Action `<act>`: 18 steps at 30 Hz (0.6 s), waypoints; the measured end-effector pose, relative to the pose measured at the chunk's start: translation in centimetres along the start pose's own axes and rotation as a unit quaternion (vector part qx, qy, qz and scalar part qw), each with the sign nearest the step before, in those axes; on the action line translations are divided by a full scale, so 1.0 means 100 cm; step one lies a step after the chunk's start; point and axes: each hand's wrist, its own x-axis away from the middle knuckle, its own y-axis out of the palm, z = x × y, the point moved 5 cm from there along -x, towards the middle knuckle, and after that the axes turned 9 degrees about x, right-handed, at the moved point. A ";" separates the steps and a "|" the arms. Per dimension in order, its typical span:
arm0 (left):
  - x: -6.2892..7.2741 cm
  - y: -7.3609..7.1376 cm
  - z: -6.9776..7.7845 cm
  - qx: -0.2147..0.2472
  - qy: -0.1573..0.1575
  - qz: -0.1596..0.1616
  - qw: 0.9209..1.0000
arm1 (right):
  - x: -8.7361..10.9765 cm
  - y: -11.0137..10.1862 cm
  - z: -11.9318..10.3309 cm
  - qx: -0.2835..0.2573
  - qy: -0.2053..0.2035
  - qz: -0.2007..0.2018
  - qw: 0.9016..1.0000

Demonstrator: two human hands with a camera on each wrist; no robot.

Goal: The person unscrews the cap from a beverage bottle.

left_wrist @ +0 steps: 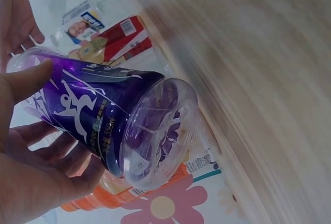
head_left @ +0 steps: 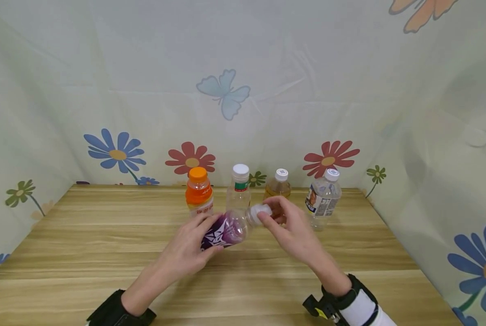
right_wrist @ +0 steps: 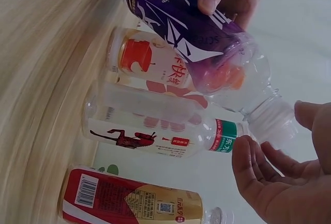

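My left hand grips a purple-labelled clear plastic bottle round its body, thumb on the near side. The bottle is tilted, its neck pointing up and to the right, and its clear base faces the left wrist camera. At the neck is a white cap. My right hand has its thumb and curled fingers about this cap, the thumb tip right at its side in the right wrist view. Close behind stands a clear bottle with a green-and-red neck band.
An orange-capped bottle stands behind the left hand. Further right are a bottle with amber tint, partly hidden by the right hand, and a clear bottle with a printed label. All stand on a wooden table before a flowered curtain.
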 end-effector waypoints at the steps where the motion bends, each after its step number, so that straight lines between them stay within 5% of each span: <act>1: 0.000 0.000 0.000 0.000 0.001 0.000 1.000 | 0.000 0.000 0.000 0.001 0.002 -0.001 1.000; 18: 0.000 0.000 -0.002 -0.017 0.012 0.007 1.000 | -0.001 -0.002 -0.006 0.003 -0.047 -0.009 0.999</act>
